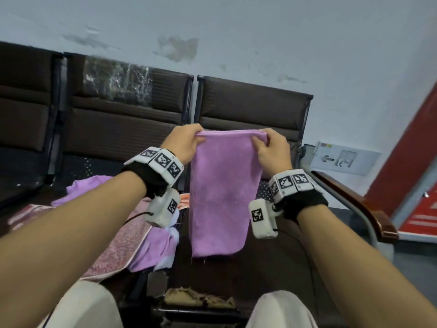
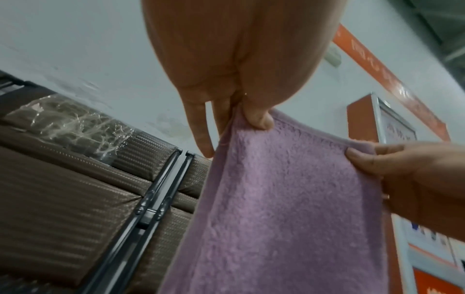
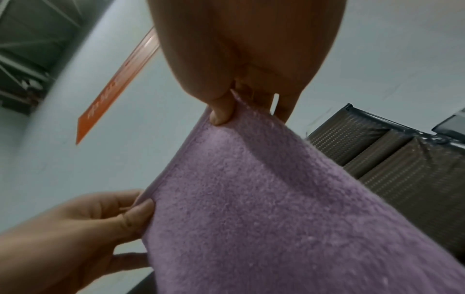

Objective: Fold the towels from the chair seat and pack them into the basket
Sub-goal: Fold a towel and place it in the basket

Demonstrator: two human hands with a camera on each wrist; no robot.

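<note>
Forearms: two, bare, each with a marker-tagged wrist band. Left hand (image 1: 183, 143): thumb and fingers pinch the upper left corner of the lilac towel (image 1: 222, 197). Right hand (image 1: 272, 150): pinches the upper right corner likewise. Lilac towel: hangs flat below both sets of fingertips (top hem taut between them), above the brown chair seat (image 1: 236, 275). Towel heap (image 1: 132, 223): lilac and pink, on the seat left of the left-hand fingers.

both arms raised, left hand (image 1: 183, 141) and right hand (image 1: 272, 150) pinching shut
</note>
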